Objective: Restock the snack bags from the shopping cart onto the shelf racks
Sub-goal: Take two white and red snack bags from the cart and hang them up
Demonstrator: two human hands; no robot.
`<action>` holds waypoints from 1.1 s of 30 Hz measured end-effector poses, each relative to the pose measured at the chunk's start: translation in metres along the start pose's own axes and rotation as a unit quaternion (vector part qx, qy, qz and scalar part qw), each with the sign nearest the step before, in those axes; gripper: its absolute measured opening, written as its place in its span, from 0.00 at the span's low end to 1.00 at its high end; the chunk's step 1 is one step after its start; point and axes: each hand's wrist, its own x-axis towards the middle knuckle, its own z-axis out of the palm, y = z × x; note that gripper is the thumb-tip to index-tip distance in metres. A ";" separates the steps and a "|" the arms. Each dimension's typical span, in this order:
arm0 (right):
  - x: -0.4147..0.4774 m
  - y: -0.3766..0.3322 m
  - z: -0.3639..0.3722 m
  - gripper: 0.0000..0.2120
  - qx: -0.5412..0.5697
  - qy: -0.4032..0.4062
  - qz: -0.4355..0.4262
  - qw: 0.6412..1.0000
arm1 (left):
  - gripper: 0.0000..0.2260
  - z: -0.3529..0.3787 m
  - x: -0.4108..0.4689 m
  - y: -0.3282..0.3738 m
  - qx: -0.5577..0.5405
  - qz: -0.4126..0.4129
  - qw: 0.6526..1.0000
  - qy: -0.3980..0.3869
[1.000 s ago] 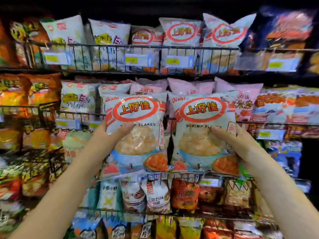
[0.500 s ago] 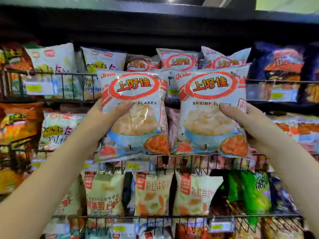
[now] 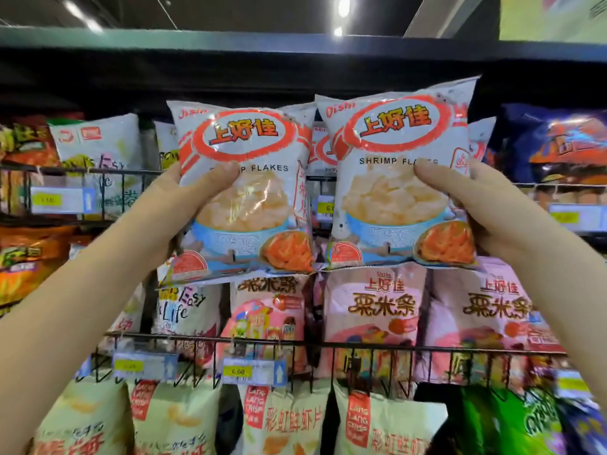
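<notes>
Black wire shelf racks of snack packets behind. Left hand grips one white-and-red plastic shrimp-flakes bag, right hand a second matching bag — fingers curled round each, raised before the top rack.

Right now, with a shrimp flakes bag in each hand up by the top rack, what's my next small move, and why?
Probably ease both bags up and forward over the top rack's wire rail. The left hand grips one shrimp flakes bag and the right hand a second bag, both in front of matching bags standing behind that rail.
</notes>
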 end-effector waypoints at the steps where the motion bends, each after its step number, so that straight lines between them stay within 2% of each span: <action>1: 0.004 -0.005 0.001 0.15 -0.011 0.005 -0.007 1.000 | 0.24 -0.001 0.002 0.001 -0.003 0.001 1.000 0.002; 4: 0.021 -0.023 0.000 0.13 -0.019 0.028 -0.038 0.999 | 0.24 -0.007 0.010 0.004 0.000 -0.005 1.000 0.006; 8: 0.049 -0.051 0.000 0.18 -0.027 0.067 -0.097 0.993 | 0.21 -0.014 0.018 0.008 -0.002 -0.001 1.000 0.001; 12: 0.082 -0.058 0.006 0.07 -0.016 0.043 -0.144 0.989 | 0.25 -0.020 0.021 0.008 0.005 -0.001 1.000 0.006; 16: 0.108 -0.044 0.012 0.19 -0.035 0.034 -0.179 0.983 | 0.24 -0.024 0.021 0.008 -0.002 0.006 1.000 -0.001; 18: 0.116 -0.034 0.014 0.20 -0.051 0.031 -0.190 0.980 | 0.22 -0.025 0.020 0.009 -0.006 0.005 1.000 0.000; 22: 0.117 -0.014 0.014 0.33 -0.086 0.031 -0.183 0.979 | 0.16 -0.028 0.019 0.009 -0.015 0.009 1.000 0.003; 24: 0.118 -0.006 0.011 0.35 -0.103 0.012 -0.167 0.980 | 0.11 -0.029 0.018 0.008 -0.019 0.016 1.000 0.003; 28: 0.119 0.006 0.005 0.25 -0.158 -0.032 -0.105 0.981 | 0.10 -0.030 0.018 0.004 -0.018 0.017 1.000 -0.004; 31: 0.123 0.006 0.005 0.25 -0.180 -0.048 -0.053 0.981 | 0.11 -0.032 0.021 0.000 -0.019 0.017 1.000 -0.006; 33: 0.125 0.004 0.006 0.19 -0.185 -0.060 -0.013 0.981 | 0.14 -0.031 0.022 -0.002 -0.021 0.017 1.000 -0.008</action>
